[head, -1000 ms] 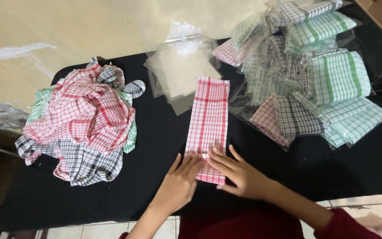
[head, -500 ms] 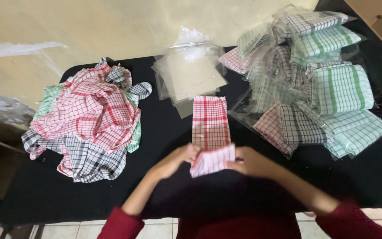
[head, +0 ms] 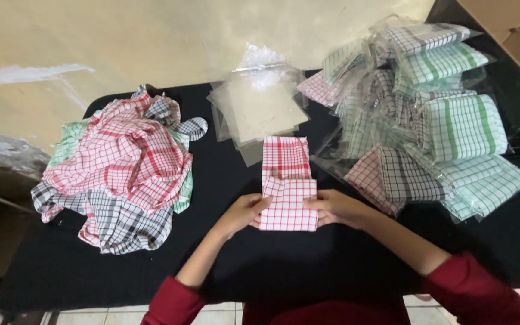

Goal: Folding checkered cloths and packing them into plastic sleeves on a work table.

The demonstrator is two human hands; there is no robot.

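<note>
A red-and-white checked cloth (head: 286, 180) lies on the black table (head: 67, 265), folded into a narrow strip with its near end doubled over. My left hand (head: 242, 212) grips the left edge of that folded end. My right hand (head: 335, 207) holds the right edge, fingers curled on the fabric. Both arms wear dark red sleeves.
A heap of loose checked cloths (head: 118, 171) in red, green and black lies at the left. A stack of clear plastic bags (head: 260, 111) sits behind the folded cloth. Several bagged folded cloths (head: 428, 114) pile up at the right. A cardboard box (head: 513, 30) stands top right.
The strip lay flat under my hands a second ago. Its near end was then lifted and folded away from me, and now lies doubled over the strip's middle.
</note>
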